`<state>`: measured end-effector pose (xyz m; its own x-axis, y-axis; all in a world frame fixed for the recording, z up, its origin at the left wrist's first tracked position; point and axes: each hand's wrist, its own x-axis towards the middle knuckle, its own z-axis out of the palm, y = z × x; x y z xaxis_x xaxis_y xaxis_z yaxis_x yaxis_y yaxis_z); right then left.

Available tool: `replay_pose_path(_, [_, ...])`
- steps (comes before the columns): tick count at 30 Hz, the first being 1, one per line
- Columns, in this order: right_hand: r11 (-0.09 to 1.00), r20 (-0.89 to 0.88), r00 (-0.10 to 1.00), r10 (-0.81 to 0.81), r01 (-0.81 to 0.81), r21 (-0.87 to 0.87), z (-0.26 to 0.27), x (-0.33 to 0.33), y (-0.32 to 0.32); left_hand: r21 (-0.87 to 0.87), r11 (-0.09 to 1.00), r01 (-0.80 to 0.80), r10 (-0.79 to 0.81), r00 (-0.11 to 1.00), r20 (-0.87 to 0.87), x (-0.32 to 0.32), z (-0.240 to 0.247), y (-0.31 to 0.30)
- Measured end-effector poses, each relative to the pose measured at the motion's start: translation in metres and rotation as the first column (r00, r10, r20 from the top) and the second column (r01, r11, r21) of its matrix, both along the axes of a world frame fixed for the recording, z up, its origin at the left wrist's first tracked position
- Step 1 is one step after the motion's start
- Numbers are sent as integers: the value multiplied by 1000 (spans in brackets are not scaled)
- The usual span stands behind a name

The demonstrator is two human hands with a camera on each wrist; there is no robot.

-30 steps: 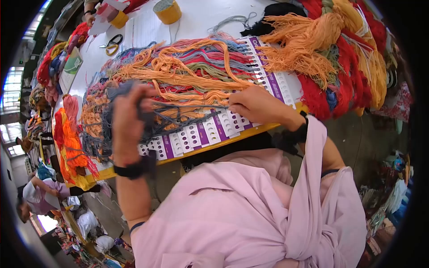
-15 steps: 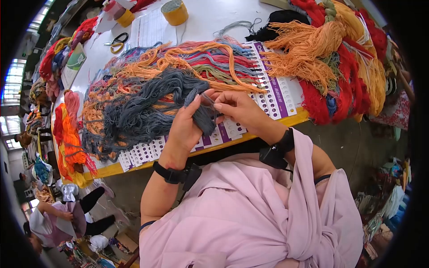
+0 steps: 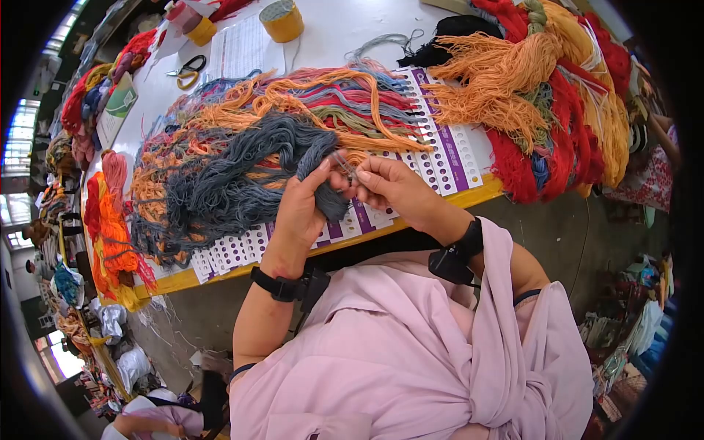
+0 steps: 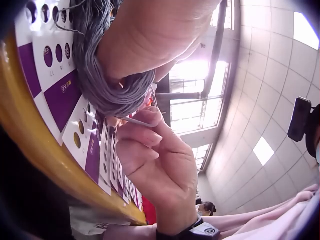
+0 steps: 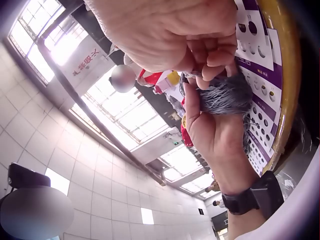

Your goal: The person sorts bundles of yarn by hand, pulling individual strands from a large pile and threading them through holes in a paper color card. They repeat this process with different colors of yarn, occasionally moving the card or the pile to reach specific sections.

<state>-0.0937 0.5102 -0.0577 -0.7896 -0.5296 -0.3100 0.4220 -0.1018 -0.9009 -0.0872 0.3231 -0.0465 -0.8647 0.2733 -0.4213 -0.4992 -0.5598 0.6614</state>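
A dark grey-blue skein of yarn (image 3: 238, 169) lies heaped over the multicoloured strands, one end raised at the front edge of the table. My left hand (image 3: 301, 213) grips that end, and in the left wrist view the skein (image 4: 112, 95) bends in a thick loop around its fingers. Close against it, my right hand (image 3: 400, 191) pinches a thin strand (image 4: 140, 121) drawn from the loop. The right wrist view has both hands meeting at the skein (image 5: 227, 95), the left thumb pointing up beside the right fingertips.
White-and-purple punched cards (image 3: 447, 139) lie under the laid-out orange, red and green yarn (image 3: 330, 103). Scissors (image 3: 187, 72), a paper sheet (image 3: 246, 48) and a yellow tape roll (image 3: 281, 22) are at the back. Orange and red skeins (image 3: 513, 81) pile at the right.
The left hand swept from the left to the front middle, bringing the end of the grey-blue skein to the right hand. Over the last half second only the fingers have shifted slightly.
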Motion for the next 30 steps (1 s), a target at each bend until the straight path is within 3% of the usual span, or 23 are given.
replay_pose_path(2, [975, -144, 984, 103, -71, 210, 6, -1, 6, 81, 996, 27, -29, 999, 15, -3, 0, -16])
replay_pose_path(4, [969, -255, 961, 107, -44, 242, 22, -2, 28, 171, 985, 8, -11, 1000, 17, -11, 8, -44])
replay_pose_path(5, [966, -309, 945, 110, -28, 258, 29, -2, 43, 31, 984, -175, 177, 983, -46, -15, 28, -57])
replay_pose_path(7, [962, -422, 869, -260, 269, -39, 33, 0, 73, 372, 890, -262, 315, 945, -88, -29, 40, -116])
replay_pose_path(8, [799, -4, 889, -457, 409, -441, 41, 1, 89, 372, 876, -306, 372, 921, -117, -35, 37, -160])
replay_pose_path(9, [689, 111, 885, -453, 426, -586, 47, -1, 116, 373, 860, -348, 424, 894, -145, -40, 34, -205])
replay_pose_path(11, [456, 280, 832, -478, 508, -731, 43, -1, 192, 131, 803, -581, 596, 779, -197, -44, 51, -267])
replay_pose_path(12, [332, 377, 800, -467, 554, -764, 61, -4, 225, 201, 815, -544, 580, 772, -262, -48, 39, -341])
replay_pose_path(13, [342, 330, 682, -653, 654, -674, 69, -4, 276, 224, 782, -582, 624, 730, -280, -43, 38, -379])
replay_pose_path(14, [410, 110, 589, -800, 672, -617, 58, -1, 353, 247, 747, -617, 665, 685, -298, -38, 37, -416])
replay_pose_path(15, [301, -16, 353, -936, 773, -558, 63, 10, 414, 225, 657, -719, 751, 600, -276, -35, 56, -423])
replay_pose_path(16, [217, -195, 139, -971, 855, -471, 63, 21, 482, 196, 660, -725, 744, 597, -299, -39, 73, -409])
replay_pose_path(17, [155, -514, -41, -857, 930, -333, 69, 22, 474, 173, 660, -731, 740, 593, -318, -39, 87, -378])
replay_pose_path(18, [37, -780, -153, -607, 975, -220, 70, 20, 463, 148, 656, -740, 737, 586, -337, -37, 91, -345])
replay_pose_path(20, [75, -650, -124, -750, 960, -270, 77, 1, 341, 127, 823, -553, 566, 786, -249, -54, 78, -276])
replay_pose_path(22, [362, -826, 232, -514, 931, 36, 75, -20, 219, 95, 918, -386, 397, 892, -218, -49, 75, -143])
replay_pose_path(23, [535, -835, 372, -407, 838, 112, 67, -23, 187, -32, 948, -316, 313, 947, -79, -45, 73, -94])
replay_pose_path(24, [717, -771, 585, -251, 648, 258, 56, -26, 166, -212, 953, -216, 225, 974, 18, -31, 73, -47])
replay_pose_path(25, [753, -782, 623, 18, 506, 420, 55, -26, 142, -171, 985, -37, 33, 999, -25, -26, 52, -34])
replay_pose_path(26, [798, -797, 587, 144, 408, 444, 57, -26, 128, -160, 987, -23, 21, 1000, -15, -25, 54, -26])
replay_pose_path(27, [779, -796, 606, -9, 503, 374, 62, -28, 137, -146, 989, -15, 14, 1000, -5, -25, 58, -22])
replay_pose_path(29, [695, -735, 601, -313, 672, 254, 75, -29, 175, -166, 948, -271, 255, 960, -115, -40, 78, -73])
replay_pose_path(30, [619, -783, 500, -369, 761, 194, 81, -30, 203, -127, 943, -308, 282, 941, -187, -49, 83, -122])
